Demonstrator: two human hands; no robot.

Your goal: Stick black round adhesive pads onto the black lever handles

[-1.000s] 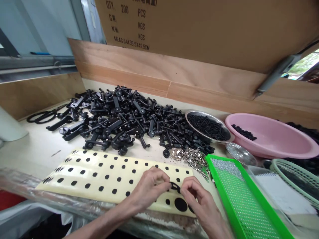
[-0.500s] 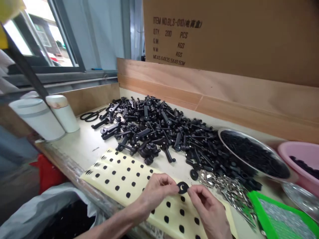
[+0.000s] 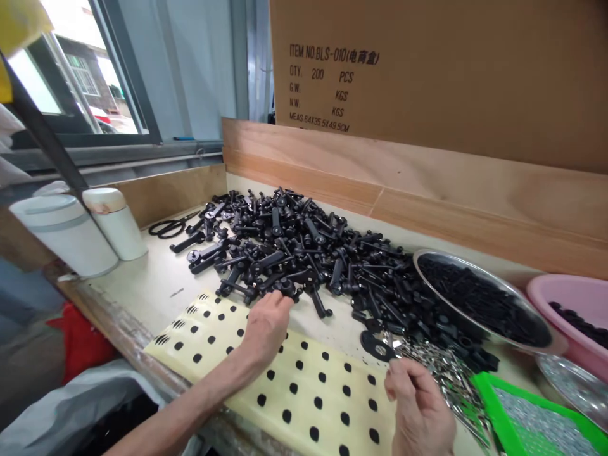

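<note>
My left hand (image 3: 266, 326) reaches to the near edge of a heap of black plastic crank-like parts (image 3: 308, 234). Its fingers are bent and closed at the parts there; what lies under the fingertips is hidden. My right hand (image 3: 420, 402) pinches a flat black disc (image 3: 373, 342) with a pale centre by its edge, thumb against forefinger. Beneath both hands lies a pale yellow sheet (image 3: 280, 415) carrying rows of black round dots. Small shiny metal pieces (image 3: 441, 361) are heaped just beyond my right hand.
A steel bowl (image 3: 484, 301) of black pieces and a pink basin (image 3: 541, 285) stand at the right, with a green tray (image 3: 491, 399) nearer. Black scissors (image 3: 166, 229) and two white cups (image 3: 64, 237) are at the left. A wooden board (image 3: 427, 190) edges the table's back.
My left hand has let go of the black disc and moved left and away to the heap. My right hand keeps the disc and has shifted slightly right. The view has tilted slightly.
</note>
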